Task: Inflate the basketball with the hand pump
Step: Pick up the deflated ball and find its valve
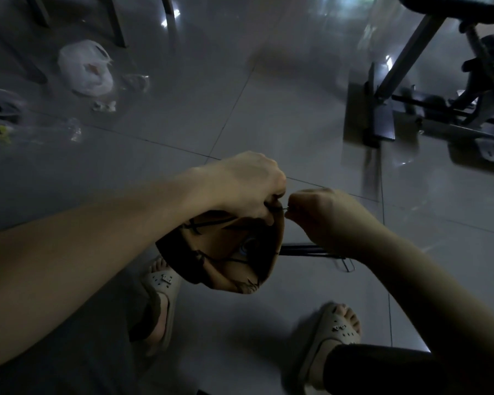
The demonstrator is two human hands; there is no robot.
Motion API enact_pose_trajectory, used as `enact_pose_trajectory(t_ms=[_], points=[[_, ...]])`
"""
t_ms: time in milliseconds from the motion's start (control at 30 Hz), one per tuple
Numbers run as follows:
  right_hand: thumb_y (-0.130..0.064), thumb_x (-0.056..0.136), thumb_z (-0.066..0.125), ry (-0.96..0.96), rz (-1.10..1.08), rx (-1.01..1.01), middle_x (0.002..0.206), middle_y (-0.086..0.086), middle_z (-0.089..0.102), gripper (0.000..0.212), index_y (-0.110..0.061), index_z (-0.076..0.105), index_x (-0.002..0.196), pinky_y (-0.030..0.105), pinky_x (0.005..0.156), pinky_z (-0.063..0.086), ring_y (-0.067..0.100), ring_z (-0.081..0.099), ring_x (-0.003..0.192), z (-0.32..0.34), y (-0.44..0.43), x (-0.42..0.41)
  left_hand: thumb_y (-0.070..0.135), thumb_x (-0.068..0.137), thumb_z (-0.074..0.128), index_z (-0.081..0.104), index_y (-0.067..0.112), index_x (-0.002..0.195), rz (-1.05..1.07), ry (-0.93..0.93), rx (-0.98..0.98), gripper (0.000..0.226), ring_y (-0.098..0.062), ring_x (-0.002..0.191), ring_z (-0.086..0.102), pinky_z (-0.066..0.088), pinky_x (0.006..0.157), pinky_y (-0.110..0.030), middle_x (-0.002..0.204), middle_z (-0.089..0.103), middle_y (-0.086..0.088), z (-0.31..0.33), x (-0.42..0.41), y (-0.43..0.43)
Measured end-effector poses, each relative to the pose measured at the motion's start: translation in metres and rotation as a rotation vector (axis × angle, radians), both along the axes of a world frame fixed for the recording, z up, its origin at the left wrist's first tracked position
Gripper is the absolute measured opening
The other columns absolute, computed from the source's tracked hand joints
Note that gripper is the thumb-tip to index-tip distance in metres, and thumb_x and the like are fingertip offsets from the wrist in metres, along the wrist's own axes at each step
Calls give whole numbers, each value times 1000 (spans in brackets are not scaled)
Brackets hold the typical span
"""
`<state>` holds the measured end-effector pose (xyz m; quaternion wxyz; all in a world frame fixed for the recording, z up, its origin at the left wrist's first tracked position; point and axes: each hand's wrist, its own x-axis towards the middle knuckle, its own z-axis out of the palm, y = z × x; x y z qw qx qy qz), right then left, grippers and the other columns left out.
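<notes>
A limp, caved-in orange basketball [226,252] with black seams hangs in the air above my feet. My left hand [246,186] grips its top edge. My right hand [322,218] is closed beside it, pinching a thin metal needle [283,208] that points at the ball's upper rim between the two hands. A dark slim hand pump [311,250] lies on the floor below my right wrist, partly hidden by the ball and my arm. The needle's tip is hidden by my left fingers.
Grey tiled floor [240,109] all around. My two feet in pale sandals [163,295] stand below the ball. A white plastic bag [84,68] and small litter lie far left. A dark metal exercise frame [411,95] stands at the right.
</notes>
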<state>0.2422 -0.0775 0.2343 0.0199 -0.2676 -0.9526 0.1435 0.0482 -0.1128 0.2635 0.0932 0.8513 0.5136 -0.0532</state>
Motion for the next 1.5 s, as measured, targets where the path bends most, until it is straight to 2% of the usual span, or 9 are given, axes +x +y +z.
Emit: enact_pose_trajectory(t_ms=[200,333,533,933,1067,1167,1333,1433,1500], points=[[-36,96,40,-73,-22,-192,79,-5,61,28,-20,62,88,36,67,54,12,60,71,0,-5,-2,54,83,71,56,30,86,-52,50,-47,28,-14,87,53,49,83,-36,76,40,15,-2,7,-3],[-16,99,52,9,-137,-545,65,-16,59,26,-21,62,76,18,61,41,0,55,61,0,-3,0,50,84,71,54,27,82,-80,69,-39,29,-14,83,50,46,77,-33,74,38,14,-6,9,-3],[-12,97,48,97,-278,-662,57,-8,46,36,-14,51,62,31,56,39,7,41,53,-25,-24,-11,42,88,68,36,29,67,-79,134,-84,40,-10,68,44,45,70,-32,73,42,10,-14,9,-12],[-14,104,39,382,-841,-1703,63,1,43,37,-8,58,73,15,37,24,6,29,45,-37,-33,-21,21,88,56,50,20,78,-147,242,7,11,-17,70,54,48,66,-32,69,47,5,-27,11,-21],[-15,103,37,383,-843,-1840,65,0,41,33,-9,53,74,12,36,21,4,28,43,-39,-29,-22,26,89,58,45,21,75,-118,229,12,20,-15,63,48,41,62,-30,67,45,5,-32,12,-21],[-18,102,42,254,-707,-1738,64,1,45,31,-7,56,77,14,36,25,4,32,43,-38,-20,-18,34,88,63,48,21,77,-58,172,-19,22,-17,69,52,44,63,-32,69,45,6,-35,11,-20],[-28,102,50,-19,-368,-940,85,11,69,29,-6,69,98,29,56,55,22,67,66,-17,-10,-9,55,81,71,64,25,89,18,42,-138,31,-17,82,51,44,70,-33,74,37,13,-30,2,-16],[-28,98,53,-94,-124,-397,84,-5,65,16,-19,66,97,32,70,58,10,65,74,-11,-13,0,60,77,73,69,23,99,-12,11,-176,44,-19,90,55,51,76,-37,76,37,16,-32,0,-15],[-31,94,55,-94,-36,-264,84,-12,61,12,-24,65,97,30,73,56,4,61,77,-10,-16,4,61,76,74,64,27,87,-16,18,-188,37,-20,90,56,52,76,-39,75,37,16,-34,1,-16]])
